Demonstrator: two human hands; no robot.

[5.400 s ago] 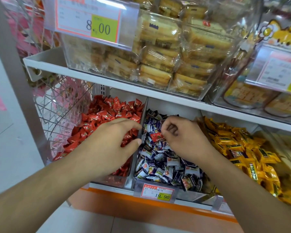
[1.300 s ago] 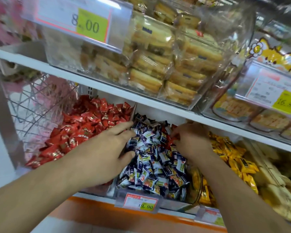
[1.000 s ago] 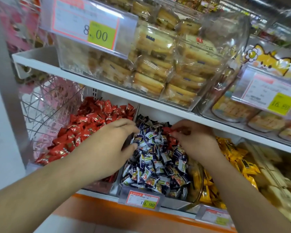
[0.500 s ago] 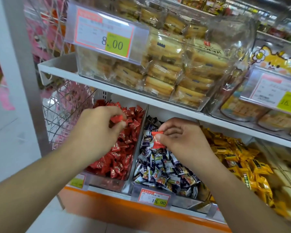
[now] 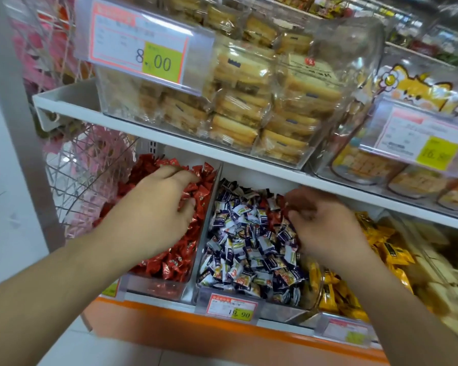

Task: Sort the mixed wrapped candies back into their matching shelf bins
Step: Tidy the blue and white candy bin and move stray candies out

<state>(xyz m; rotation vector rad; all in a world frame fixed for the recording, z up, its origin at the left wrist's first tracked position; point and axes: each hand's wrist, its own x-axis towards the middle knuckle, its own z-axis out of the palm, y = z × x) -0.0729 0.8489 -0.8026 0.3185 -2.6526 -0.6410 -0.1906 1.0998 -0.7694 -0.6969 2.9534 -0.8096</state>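
A clear tub of wrapped biscuits (image 5: pixel 249 101) sits on the upper shelf (image 5: pixel 72 104) — price tag (image 5: pixel 140 46) reading 8.00 in front; a wire basket (image 5: pixel 85 175) hangs at left.

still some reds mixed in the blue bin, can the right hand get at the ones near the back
Probably yes. The right hand is already in the blue bin, its fingertips at the stray red candies; the shelf above leaves room.

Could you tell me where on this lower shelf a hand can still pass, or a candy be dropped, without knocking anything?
Open room lies between the upper shelf edge and the candy heaps, widest behind the divider. The left hand fills the red bin top; the right hand crowds the blue-and-white bin. No bare bin floor shows.
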